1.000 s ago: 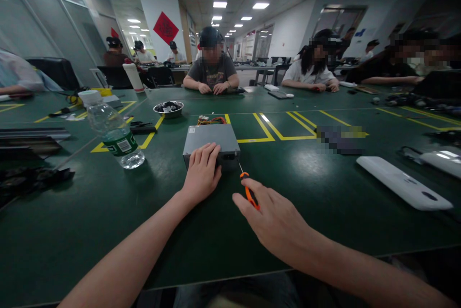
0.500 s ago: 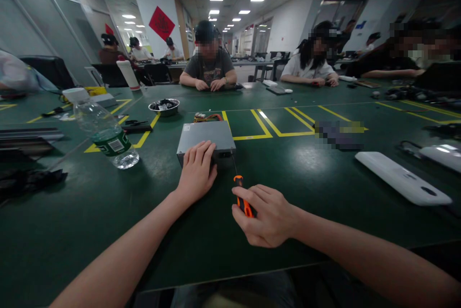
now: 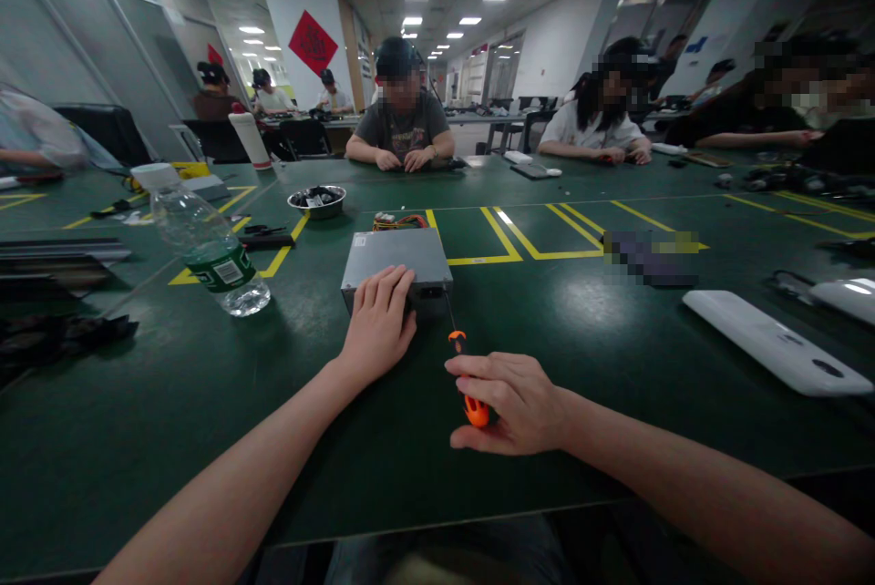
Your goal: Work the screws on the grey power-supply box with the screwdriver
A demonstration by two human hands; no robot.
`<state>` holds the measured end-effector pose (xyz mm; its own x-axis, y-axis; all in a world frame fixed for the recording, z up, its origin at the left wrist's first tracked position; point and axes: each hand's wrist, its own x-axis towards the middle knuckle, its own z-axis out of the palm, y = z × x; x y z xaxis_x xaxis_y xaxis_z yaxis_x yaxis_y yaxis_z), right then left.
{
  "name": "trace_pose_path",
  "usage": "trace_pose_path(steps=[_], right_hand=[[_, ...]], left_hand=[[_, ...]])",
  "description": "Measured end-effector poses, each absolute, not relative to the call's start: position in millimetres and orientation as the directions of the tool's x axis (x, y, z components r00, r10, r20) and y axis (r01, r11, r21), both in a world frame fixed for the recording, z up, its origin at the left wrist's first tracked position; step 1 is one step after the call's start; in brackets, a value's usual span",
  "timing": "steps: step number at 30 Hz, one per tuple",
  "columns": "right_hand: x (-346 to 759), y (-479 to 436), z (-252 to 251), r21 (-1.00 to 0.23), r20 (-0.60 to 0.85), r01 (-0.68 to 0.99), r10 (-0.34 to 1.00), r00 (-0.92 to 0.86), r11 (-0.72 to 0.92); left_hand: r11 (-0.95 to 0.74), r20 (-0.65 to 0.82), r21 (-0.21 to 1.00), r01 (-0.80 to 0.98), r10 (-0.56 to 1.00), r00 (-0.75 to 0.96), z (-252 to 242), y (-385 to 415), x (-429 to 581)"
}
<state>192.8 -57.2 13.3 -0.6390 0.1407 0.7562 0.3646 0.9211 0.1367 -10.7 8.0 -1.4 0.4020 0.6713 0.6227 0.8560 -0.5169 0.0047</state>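
Observation:
A grey metal box (image 3: 400, 256) with coloured wires at its far end lies on the green table (image 3: 170, 403). My left hand (image 3: 378, 325) rests on the box's near edge, fingers curled over the top. My right hand (image 3: 512, 403) is closed round the orange handle of a small screwdriver (image 3: 465, 375). The screwdriver's thin shaft points at the box's near right corner.
A plastic water bottle (image 3: 205, 243) stands to the left. A metal bowl (image 3: 316, 200) of small parts sits behind the box. White plastic covers (image 3: 776, 343) lie to the right. Dark parts (image 3: 61, 334) lie at the far left. Other people sit across the table.
My right hand has closed round the screwdriver's handle, which it was only reaching over a second ago. My left hand has stayed on the box.

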Motion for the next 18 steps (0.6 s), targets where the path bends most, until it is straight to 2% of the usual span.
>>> trace_pose_path(steps=[2,5,8,13,16,18], right_hand=[[193.6,-58.1,14.9,0.143,0.722,0.349,0.143,-0.676,0.926],[194.5,-59.6,19.4,0.231,0.661,0.36,0.126,-0.74,0.904],[194.5,-60.0,21.6,0.283,0.679,0.387,0.101,-0.727,0.877],[194.4,-57.2,15.5,0.18,0.777,0.377,0.103,-0.621,0.908],[195.6,-56.2,13.0,0.106,0.782,0.364,0.148,-0.606,0.925],[196.0,-57.0,14.7,0.111,0.756,0.361,0.157,-0.635,0.926]], left_hand=[[-0.516,0.624,0.002,0.857,0.67,0.402,-1.5,8.0,-10.7],[-0.521,0.63,0.001,0.854,0.663,0.404,-1.6,8.2,-10.8],[-0.522,0.628,0.007,0.853,0.666,0.402,-1.6,8.3,-11.0],[-0.517,0.625,0.0,0.856,0.668,0.403,-1.4,8.3,-10.7],[-0.513,0.626,-0.005,0.858,0.668,0.403,-1.5,8.4,-10.2],[-0.512,0.628,-0.007,0.859,0.666,0.402,-1.6,8.2,-10.0]])
